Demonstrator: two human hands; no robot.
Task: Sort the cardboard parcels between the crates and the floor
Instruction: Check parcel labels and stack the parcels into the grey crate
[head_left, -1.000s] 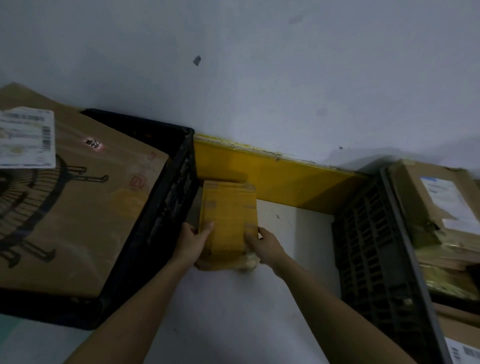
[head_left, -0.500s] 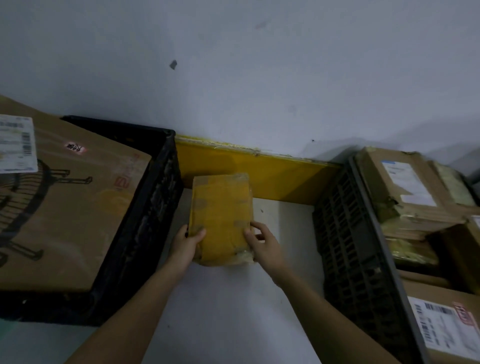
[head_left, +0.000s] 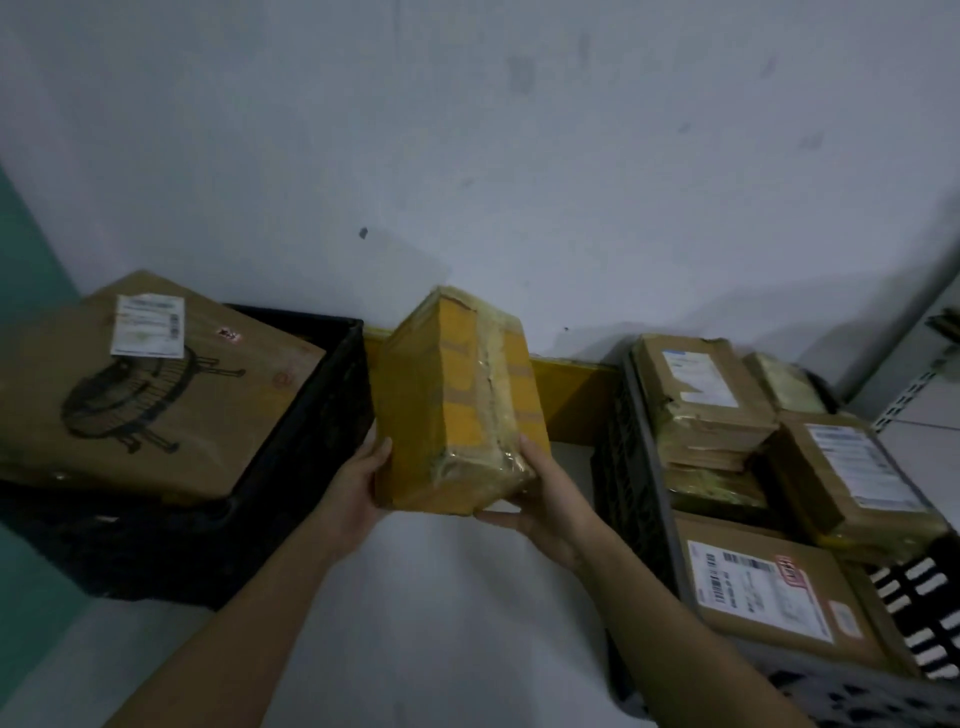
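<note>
Fingers of left hand (head_left: 358, 488) and right hand (head_left: 545, 499) curl round yellow parcel (head_left: 452, 405), held above floor (head_left: 441, 597) between black crate (head_left: 291, 467) bearing big box (head_left: 150, 384) and grey crate (head_left: 639, 467) packed with labelled parcels (head_left: 769, 587).

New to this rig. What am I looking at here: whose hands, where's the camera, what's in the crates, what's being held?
There is no machine: a person works with bare hands, and one wide-angle camera on their head looks forward and down, so both forearms come in from the bottom of the picture. The left hand and the right hand hold a yellow taped parcel by its lower end, above the pale floor between two crates. The grip is two-handed, one hand on each side. The black crate on the left carries a big flat cardboard box with a white label and a printed drawing. The crate on the right holds several brown parcels with shipping labels. Behind is a plain wall with a yellow strip at its foot.
</note>
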